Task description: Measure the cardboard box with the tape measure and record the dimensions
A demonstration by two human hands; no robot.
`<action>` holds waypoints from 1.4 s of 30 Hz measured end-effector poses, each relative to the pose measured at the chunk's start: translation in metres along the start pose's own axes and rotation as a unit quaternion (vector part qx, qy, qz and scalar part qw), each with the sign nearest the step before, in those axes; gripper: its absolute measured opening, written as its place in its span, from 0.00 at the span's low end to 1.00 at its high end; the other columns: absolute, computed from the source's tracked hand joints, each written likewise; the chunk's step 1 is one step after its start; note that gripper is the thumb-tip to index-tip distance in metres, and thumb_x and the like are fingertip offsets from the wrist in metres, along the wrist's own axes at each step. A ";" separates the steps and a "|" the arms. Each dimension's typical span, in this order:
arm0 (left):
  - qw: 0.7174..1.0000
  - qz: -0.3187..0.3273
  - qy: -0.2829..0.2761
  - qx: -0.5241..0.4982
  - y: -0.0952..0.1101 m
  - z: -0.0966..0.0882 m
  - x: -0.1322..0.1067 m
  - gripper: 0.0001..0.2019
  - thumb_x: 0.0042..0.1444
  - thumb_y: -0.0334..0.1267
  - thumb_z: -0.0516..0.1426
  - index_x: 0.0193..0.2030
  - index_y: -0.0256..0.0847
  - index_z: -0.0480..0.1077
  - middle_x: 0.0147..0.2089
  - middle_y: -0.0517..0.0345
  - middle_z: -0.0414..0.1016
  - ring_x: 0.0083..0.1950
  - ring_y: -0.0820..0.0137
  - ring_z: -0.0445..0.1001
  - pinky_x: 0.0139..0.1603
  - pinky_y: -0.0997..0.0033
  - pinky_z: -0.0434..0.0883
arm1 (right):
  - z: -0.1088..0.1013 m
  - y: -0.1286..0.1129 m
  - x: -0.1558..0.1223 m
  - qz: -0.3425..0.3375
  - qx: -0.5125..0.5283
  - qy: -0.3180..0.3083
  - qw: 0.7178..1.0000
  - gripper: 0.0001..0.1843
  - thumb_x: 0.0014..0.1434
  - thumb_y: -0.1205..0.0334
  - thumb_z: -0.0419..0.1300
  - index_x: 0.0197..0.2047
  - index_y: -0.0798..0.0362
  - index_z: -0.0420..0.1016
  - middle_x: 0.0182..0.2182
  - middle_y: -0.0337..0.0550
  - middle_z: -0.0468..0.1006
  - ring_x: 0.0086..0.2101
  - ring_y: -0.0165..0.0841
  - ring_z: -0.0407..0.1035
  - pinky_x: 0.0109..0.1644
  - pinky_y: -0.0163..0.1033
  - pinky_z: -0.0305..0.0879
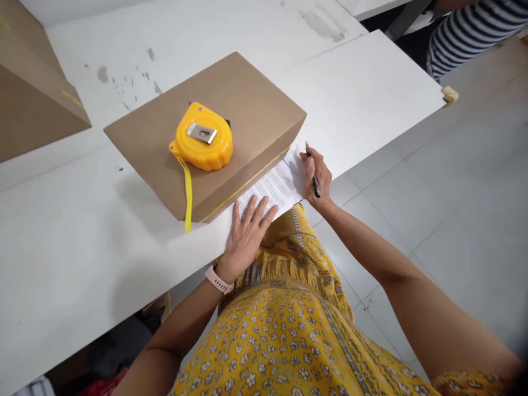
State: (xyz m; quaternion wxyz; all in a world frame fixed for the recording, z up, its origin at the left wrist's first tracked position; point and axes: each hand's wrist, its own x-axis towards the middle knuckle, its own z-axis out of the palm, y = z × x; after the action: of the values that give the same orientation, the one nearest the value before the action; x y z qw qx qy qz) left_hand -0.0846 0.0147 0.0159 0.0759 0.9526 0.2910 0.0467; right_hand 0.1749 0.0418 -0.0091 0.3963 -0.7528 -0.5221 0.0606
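Note:
My left hand (248, 231) lies flat with fingers spread on a printed paper sheet (277, 187) at the table's front edge. A black pen (315, 187) is gripped in my right hand (318, 175), just right of the sheet, its tip pointing up and away from the paper. Part of the sheet is hidden by a brown cardboard box (247, 93) behind it. On top of the box rests a yellow tape measure (204, 137), with a short length of yellow strap (188, 198) hanging over the box's front edge.
The white table (61, 247) carries another brown box (33, 93) at the far left. A tan piece (449, 95) sticks out at the table's right corner. Someone in a striped top (474, 36) is at the upper right. Dark items lie beneath the table.

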 end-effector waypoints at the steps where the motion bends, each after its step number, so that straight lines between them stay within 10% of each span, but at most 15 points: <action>1: 1.000 -0.001 -0.002 0.006 0.000 0.000 0.000 0.37 0.66 0.24 0.48 0.80 0.44 0.43 0.81 0.47 0.46 0.81 0.47 0.40 0.76 0.26 0.47 | 0.000 0.000 0.001 -0.012 -0.006 -0.005 1.000 0.31 0.73 0.46 0.36 0.68 0.49 0.64 0.56 0.52 0.80 0.56 0.44 0.74 0.63 0.53 0.66; 15: 0.994 -0.022 -0.008 0.107 0.003 0.010 -0.002 0.32 0.70 0.35 0.52 0.78 0.46 0.51 0.80 0.53 0.49 0.81 0.50 0.43 0.78 0.33 0.47 | 0.001 0.019 -0.001 -0.158 -0.076 -0.040 0.984 0.15 0.73 0.60 0.52 0.55 0.47 0.78 0.55 0.46 0.81 0.57 0.40 0.70 0.56 0.45 0.63; 42: 0.994 -0.051 -0.023 0.091 0.008 0.010 0.000 0.37 0.64 0.21 0.46 0.78 0.48 0.50 0.80 0.56 0.50 0.81 0.53 0.46 0.77 0.32 0.51 | 0.009 0.018 -0.002 -0.144 -0.094 -0.038 0.984 0.15 0.66 0.61 0.54 0.52 0.52 0.77 0.51 0.49 0.82 0.50 0.46 0.70 0.53 0.49 0.59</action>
State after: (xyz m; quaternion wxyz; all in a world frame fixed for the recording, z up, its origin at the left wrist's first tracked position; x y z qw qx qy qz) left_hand -0.0790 0.0074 0.0075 -0.0017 0.9403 0.3403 -0.0060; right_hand 0.1826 0.0424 -0.0274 0.3084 -0.7005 -0.6433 -0.0179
